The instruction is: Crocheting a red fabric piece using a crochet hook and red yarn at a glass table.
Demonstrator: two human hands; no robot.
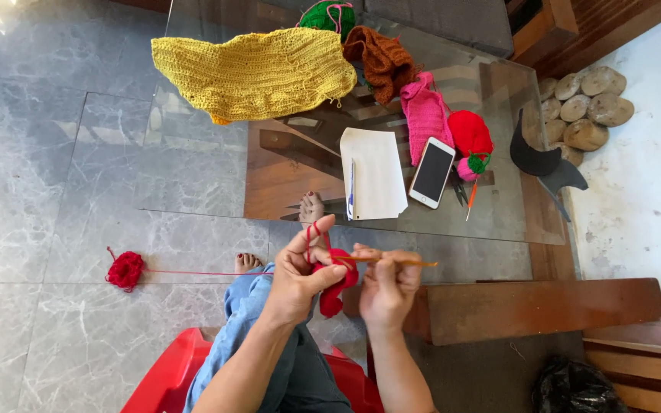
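My left hand pinches a small red crochet piece, with red yarn looped over its raised index finger. My right hand grips an orange crochet hook whose tip meets the red piece between the two hands. A strand of red yarn runs left across the floor to a red yarn ball. Both hands hover above my lap, just in front of the glass table.
On the glass table lie a yellow crochet panel, an orange-brown piece, a pink piece, a red crochet item, green yarn, white paper with a pen, a phone. Stones sit at right, a red chair below.
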